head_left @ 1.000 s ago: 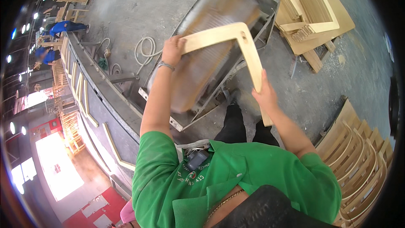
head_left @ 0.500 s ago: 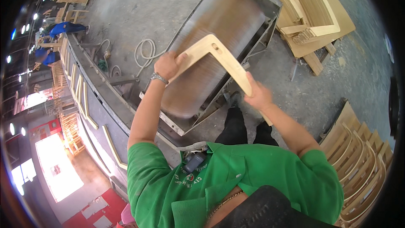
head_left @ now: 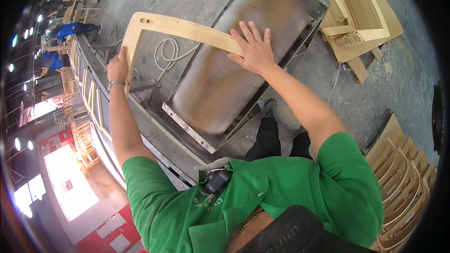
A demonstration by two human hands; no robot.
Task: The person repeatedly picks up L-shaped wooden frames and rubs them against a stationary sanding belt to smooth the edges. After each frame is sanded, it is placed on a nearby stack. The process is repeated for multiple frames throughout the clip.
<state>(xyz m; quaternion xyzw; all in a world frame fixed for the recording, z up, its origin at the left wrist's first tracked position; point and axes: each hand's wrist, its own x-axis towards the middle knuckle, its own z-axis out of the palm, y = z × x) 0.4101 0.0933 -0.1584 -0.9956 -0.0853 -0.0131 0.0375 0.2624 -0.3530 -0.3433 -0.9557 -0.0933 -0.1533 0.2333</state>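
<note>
An L-shaped pale wooden frame piece (head_left: 183,26) with a slot near its corner spans the left side of a belt sander. My left hand (head_left: 118,68) is wrapped around its shorter leg, off the machine's left edge. With fingers spread, my right hand (head_left: 255,49) lies on the end of the longer leg, over the brown sanding belt (head_left: 234,79). The belt's surface is smeared by motion. Beneath my right palm the very tip of the piece is hidden.
A stack of similar wooden frames (head_left: 363,7) sits on a board at the far right. Curved wooden parts (head_left: 398,192) stand at the near right. A coiled hose (head_left: 164,61) lies on the floor behind a long rail (head_left: 147,119). Two people in blue (head_left: 75,29) are at the far left.
The wooden piece has swung round and shifted left, its corner now far left. My left hand moved left with it; my right hand moved up-left and spread its fingers over the end.
</note>
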